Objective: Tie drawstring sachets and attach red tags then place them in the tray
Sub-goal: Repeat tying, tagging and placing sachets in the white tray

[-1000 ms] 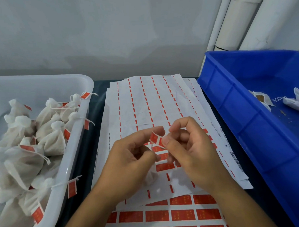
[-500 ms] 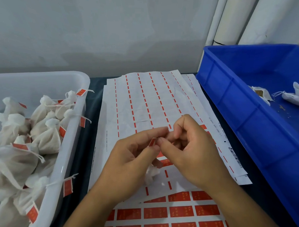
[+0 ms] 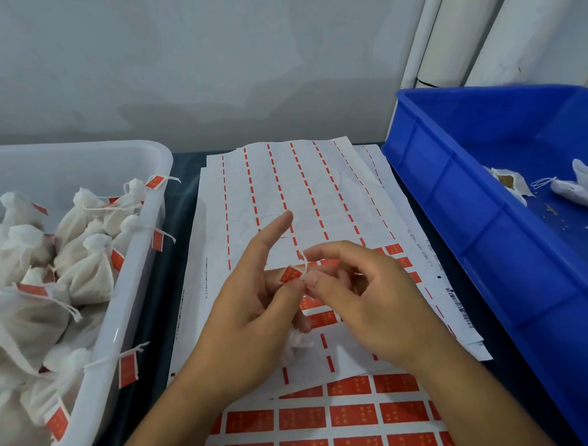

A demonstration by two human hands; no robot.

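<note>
Red tag (image 3: 290, 274) folded over white drawstring (image 3: 304, 260), pinched between left hand (image 3: 252, 312) and right hand (image 3: 366, 300), both hands gripping it.

Both bare forearms reach in from the bottom edge and meet near the middle, above the counter. The left hand (image 3: 252, 312) has its index finger stretched straight out, pointing up and away, while its thumb and another finger close together at their tips in a pinch. The right hand (image 3: 366, 300) sits just beside it, back of the hand upward, index finger arched over and thumb tip pressed in to meet the left thumb. The remaining right fingers curl loosely underneath. The two hands touch at the fingertips.
</note>
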